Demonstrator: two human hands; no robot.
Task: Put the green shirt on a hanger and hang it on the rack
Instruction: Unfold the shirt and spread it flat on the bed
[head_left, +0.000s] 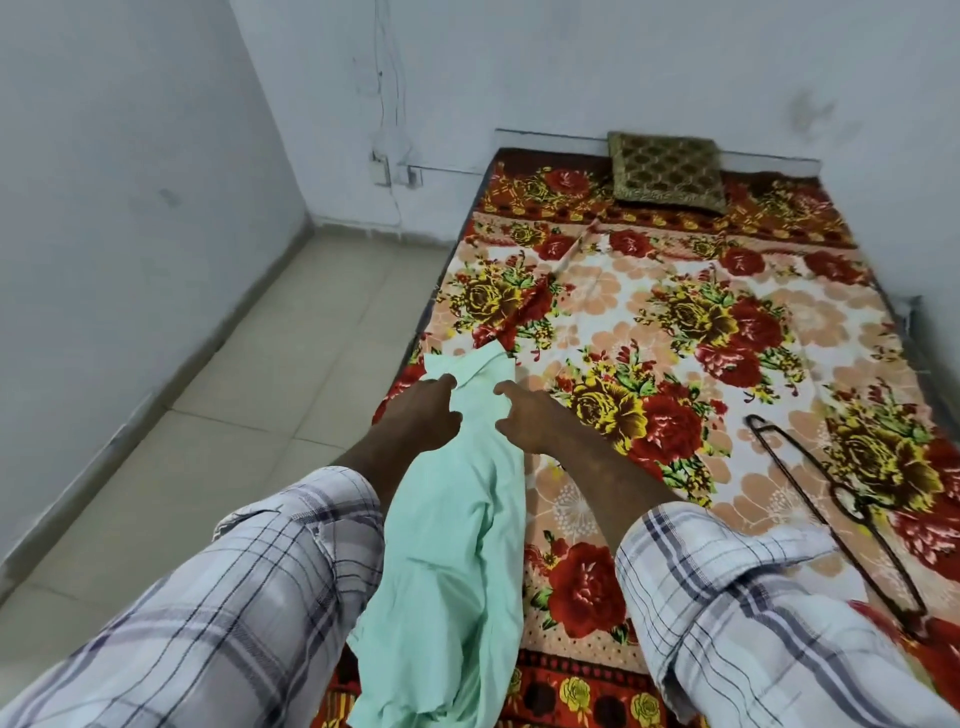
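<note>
The pale green shirt (452, 530) hangs bunched between my two arms, its collar end held up over the near left part of the bed. My left hand (421, 413) pinches the shirt's collar area from the left. On the right side of the same part, my right hand (524, 415) grips the cloth with curled fingers. A dark hanger (836, 512) lies flat on the bed to the right, well apart from both hands. No rack is in view.
The bed (675, 291) has a red and yellow floral cover and fills the right half of the view. An olive patterned cushion (667, 171) lies at its far end against the wall. Beige tiled floor (234, 415) runs along the left.
</note>
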